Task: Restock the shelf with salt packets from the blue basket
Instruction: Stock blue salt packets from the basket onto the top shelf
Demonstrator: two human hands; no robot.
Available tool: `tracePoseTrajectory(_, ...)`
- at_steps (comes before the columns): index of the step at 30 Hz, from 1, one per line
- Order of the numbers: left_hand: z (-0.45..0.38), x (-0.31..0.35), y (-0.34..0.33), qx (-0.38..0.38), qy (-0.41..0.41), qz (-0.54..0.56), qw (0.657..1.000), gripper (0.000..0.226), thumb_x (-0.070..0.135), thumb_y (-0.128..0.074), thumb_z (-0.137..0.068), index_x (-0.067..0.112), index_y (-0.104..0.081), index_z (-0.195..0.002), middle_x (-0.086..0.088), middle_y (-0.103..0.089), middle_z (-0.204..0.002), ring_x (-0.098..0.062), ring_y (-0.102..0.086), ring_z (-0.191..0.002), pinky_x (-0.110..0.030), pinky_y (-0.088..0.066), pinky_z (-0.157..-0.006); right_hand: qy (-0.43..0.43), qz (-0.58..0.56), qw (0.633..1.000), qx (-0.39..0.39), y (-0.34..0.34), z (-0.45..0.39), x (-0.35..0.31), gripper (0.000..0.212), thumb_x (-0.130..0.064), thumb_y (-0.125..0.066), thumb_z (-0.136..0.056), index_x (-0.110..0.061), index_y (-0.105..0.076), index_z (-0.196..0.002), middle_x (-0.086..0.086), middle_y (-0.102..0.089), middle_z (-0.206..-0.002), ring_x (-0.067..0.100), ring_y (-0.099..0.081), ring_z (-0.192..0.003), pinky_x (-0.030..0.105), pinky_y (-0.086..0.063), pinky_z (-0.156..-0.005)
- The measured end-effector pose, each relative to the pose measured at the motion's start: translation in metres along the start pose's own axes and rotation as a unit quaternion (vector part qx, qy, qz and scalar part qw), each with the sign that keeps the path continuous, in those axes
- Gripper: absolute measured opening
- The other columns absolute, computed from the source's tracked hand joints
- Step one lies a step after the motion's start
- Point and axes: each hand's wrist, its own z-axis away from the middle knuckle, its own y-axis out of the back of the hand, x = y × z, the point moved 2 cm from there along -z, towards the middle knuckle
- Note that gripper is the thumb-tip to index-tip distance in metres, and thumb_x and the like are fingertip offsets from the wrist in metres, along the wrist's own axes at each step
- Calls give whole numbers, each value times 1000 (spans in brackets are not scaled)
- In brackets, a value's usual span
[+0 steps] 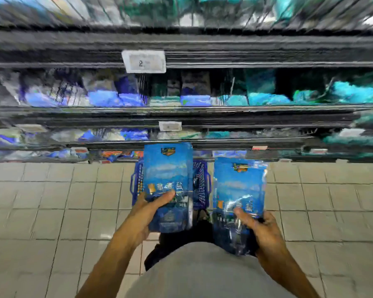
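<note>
Gripping a blue salt packet [168, 186] by its lower end, thumb across the front, the left hand [145, 214] holds it upright. Alongside it the right hand [260, 227] pinches a second salt packet [238, 196] the same way, and the two bags sit close but apart. Behind them, on the tiled floor [52, 201], stands the blue basket [201, 183], just before the shelf [181, 117] with its blurred blue and teal packs.

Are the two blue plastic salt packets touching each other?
Apart. The head view shows floor and basket between the left-hand blue plastic salt packet and the right-hand one.
</note>
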Motion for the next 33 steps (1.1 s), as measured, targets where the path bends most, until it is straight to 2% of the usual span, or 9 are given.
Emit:
tracePoseTrajectory(3,-3,15,-37,-63,-3,-41,997,64,23,-92,-51,11,-74,-111,-14,-78,-107,-28,-77,-88,-37,-62,-62,27,-47,995,78,16,20,-6,53,-18,-80,-68,-3,-69,-118,20,-76,-107,43,-72,-98,63,-57,-87)
tracePoseTrajectory(5,-3,19,-61,-102,-9,-81,991,55,21,-89,-54,11,-76,-106,-11,-79,-103,-24,-78,-85,-32,-61,-61,42,-88,989,113,25,35,0,53,-21,-81,-67,-6,-71,-117,17,-76,-107,38,-74,-97,56,-58,-87)
tracePoseTrajectory(8,0,16,-107,-174,-4,-156,972,43,18,-84,-59,15,-78,-102,-10,-79,-102,-24,-77,-88,-35,-61,-71,81,-159,966,187,53,64,15,48,-27,-85,-62,-14,-76,-108,14,-78,-105,32,-76,-90,43,-62,-70)
tracePoseTrajectory(10,6,15,-137,-208,-2,-210,955,58,20,-85,-56,13,-72,-113,-11,-77,-110,-29,-75,-99,-42,-58,-88,104,-185,952,220,70,82,22,39,-28,-87,-63,-22,-78,-100,11,-79,-102,30,-77,-88,35,-61,-63)
tracePoseTrajectory(13,14,5,-189,-279,-7,-307,910,78,25,-92,-50,12,-67,-123,-9,-76,-115,-30,-69,-112,-51,-48,-107,125,-239,915,299,101,112,39,37,-35,-90,-58,-34,-78,-93,6,-80,-99,28,-78,-88,38,-62,-67)
tracePoseTrajectory(21,37,-60,-320,-382,-9,-451,806,123,61,-99,-20,17,-64,-129,-8,-73,-122,-34,-65,-119,-59,-45,-107,161,-376,801,438,176,173,76,51,-35,-91,-56,-22,-75,-102,11,-79,-102,33,-76,-93,53,-58,-86)
tracePoseTrajectory(26,73,-122,-408,-461,-18,-461,758,91,52,-99,-41,17,-71,-119,-9,-77,-114,-31,-73,-106,-53,-55,-98,177,-392,764,481,252,201,81,49,-36,-90,-55,-19,-76,-98,11,-79,-99,32,-77,-90,44,-59,-79)
tracePoseTrajectory(29,98,-151,-459,-499,-26,-451,740,71,36,-92,-57,15,-69,-121,-11,-76,-115,-28,-74,-102,-46,-58,-91,197,-376,765,485,302,216,70,50,-38,-90,-55,-22,-76,-100,8,-79,-99,30,-77,-91,41,-61,-73)
tracePoseTrajectory(33,120,-169,-523,-517,-52,-441,732,64,36,-97,-56,18,-74,-112,-9,-78,-110,-30,-75,-100,-43,-60,-81,234,-358,772,469,364,224,42,38,-37,-89,-59,-30,-77,-94,6,-79,-101,27,-77,-91,34,-62,-66)
